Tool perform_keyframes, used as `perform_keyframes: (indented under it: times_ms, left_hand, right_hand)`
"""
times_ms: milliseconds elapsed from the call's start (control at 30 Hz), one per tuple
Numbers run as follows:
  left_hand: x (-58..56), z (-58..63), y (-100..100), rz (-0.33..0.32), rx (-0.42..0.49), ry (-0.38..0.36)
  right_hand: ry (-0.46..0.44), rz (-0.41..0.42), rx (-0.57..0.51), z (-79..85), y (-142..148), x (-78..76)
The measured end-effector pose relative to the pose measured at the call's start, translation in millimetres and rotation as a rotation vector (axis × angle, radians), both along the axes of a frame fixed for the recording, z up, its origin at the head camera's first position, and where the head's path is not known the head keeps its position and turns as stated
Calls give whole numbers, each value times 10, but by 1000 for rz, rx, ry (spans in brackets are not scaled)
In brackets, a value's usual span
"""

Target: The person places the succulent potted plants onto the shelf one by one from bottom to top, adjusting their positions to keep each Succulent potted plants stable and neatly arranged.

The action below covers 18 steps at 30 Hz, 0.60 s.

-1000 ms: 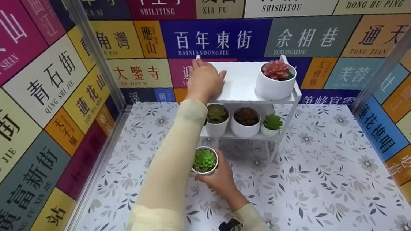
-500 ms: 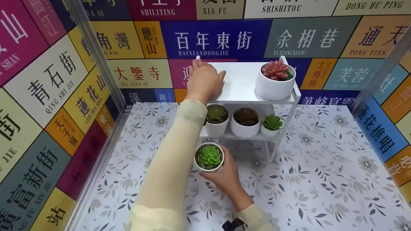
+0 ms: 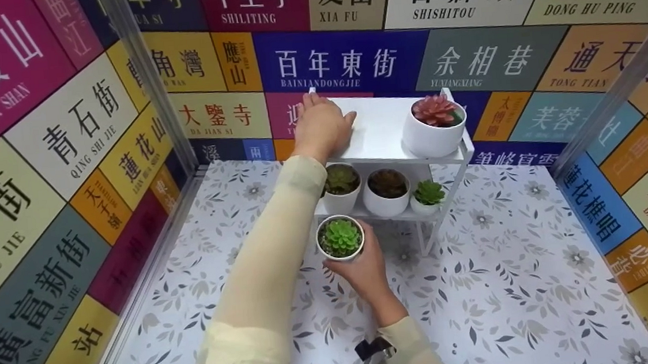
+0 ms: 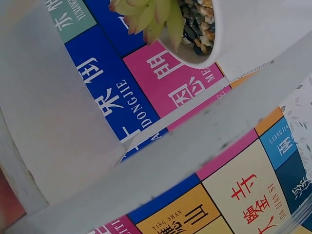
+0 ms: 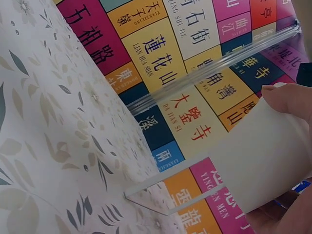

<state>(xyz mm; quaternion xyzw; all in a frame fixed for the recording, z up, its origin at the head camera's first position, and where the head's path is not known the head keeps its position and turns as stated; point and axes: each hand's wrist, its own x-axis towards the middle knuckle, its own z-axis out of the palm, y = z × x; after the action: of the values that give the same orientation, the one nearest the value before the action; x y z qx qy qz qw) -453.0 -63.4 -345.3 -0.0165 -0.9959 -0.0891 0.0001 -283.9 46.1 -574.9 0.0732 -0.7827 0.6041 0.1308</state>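
Note:
My right hand (image 3: 368,268) holds a white pot (image 3: 341,254) with a bright green succulent (image 3: 343,237), in front of the lower shelf. In the right wrist view, my thumb (image 5: 287,97) lies at the rim of that pot (image 5: 265,156), and the other fingers curl round its far side. My left hand (image 3: 321,125) rests palm down on the left end of the white two-tier rack (image 3: 377,120), its thumb spread to the right. A red succulent (image 3: 435,109) in a white pot stands at the right end of the top tier.
On the lower tier stand a dull green succulent (image 3: 341,179), a dark brownish one (image 3: 389,184) and a small green one (image 3: 430,192), all in white pots. Metal posts (image 3: 154,79) and sign-printed walls enclose the floral-patterned surface (image 3: 511,283).
My right hand has carried the potted succulent up and to the right, closer to the rack's lower tier. My left hand has stayed on the top.

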Motion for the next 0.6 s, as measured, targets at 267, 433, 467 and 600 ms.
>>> perform_keyframes:
  times_ms: [267, 433, 467, 600]
  left_hand:
    - [-2, -23, -8, 4, 7, 0]
    - [2, -15, -3, 1, -3, 4]
    - [1, -12, -1, 1, -5, 4]
    - [-4, -3, 3, 6, 3, -3]
  right_hand:
    - [22, -62, 26, 130, 37, 7]
    - [54, -74, 24, 188, 84, 29]
    - [57, -78, 28, 200, 93, 32]
    - [53, -101, 43, 240, 123, 28]
